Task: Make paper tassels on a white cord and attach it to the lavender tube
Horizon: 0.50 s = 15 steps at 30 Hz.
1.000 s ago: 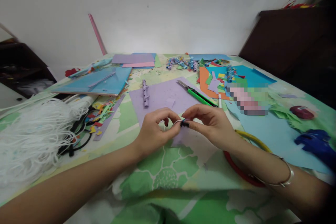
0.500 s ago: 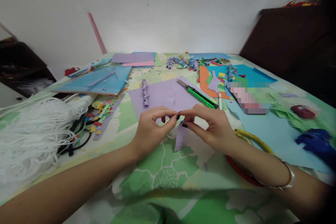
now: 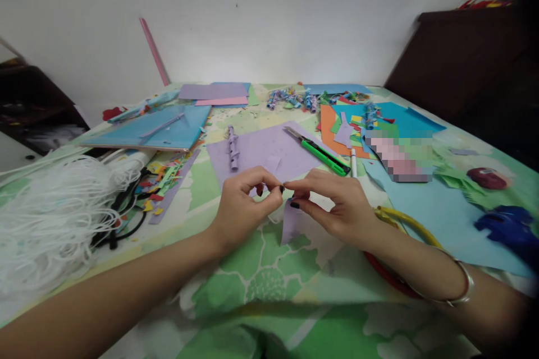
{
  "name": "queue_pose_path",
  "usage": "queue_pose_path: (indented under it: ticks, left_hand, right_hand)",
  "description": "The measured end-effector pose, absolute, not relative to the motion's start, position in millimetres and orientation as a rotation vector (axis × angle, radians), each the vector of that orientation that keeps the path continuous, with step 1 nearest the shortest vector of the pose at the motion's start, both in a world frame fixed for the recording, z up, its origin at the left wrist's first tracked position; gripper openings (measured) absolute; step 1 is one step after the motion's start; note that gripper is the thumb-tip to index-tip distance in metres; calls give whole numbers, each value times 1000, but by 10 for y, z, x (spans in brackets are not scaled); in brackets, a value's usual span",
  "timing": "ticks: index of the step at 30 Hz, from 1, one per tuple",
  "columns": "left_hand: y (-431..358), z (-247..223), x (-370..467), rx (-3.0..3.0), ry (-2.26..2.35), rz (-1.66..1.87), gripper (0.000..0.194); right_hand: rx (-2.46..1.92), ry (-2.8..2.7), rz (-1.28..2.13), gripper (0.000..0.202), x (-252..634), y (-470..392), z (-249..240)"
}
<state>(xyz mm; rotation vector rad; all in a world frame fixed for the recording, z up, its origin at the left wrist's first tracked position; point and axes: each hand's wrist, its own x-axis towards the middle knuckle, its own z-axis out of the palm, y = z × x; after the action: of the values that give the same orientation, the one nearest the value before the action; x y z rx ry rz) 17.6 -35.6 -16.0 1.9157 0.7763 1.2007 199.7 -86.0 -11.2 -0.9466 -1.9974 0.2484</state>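
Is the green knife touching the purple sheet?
Touching. The head view shows the green knife lying with its blade end on the purple sheet, its handle running off the sheet's right edge.

green cutter [image 3: 322, 151] on lilac sheet [image 3: 261, 152]; white cord pile [image 3: 50, 207] left.

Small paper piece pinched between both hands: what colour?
Lilac paper piece, held by left hand and right hand; head view.

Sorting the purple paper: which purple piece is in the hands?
The small purple paper slip, pinched by both hands at its top; the large purple sheet lies flat behind, untouched.
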Motion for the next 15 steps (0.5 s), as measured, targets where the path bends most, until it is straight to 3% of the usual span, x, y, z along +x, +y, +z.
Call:
queue_pose_path:
  ticks: [15]
  left_hand:
    - [-329,-178,174,1803,779,1172,9]
  right_hand:
    - [-963,-2027,208,32,1998,-852,-103]
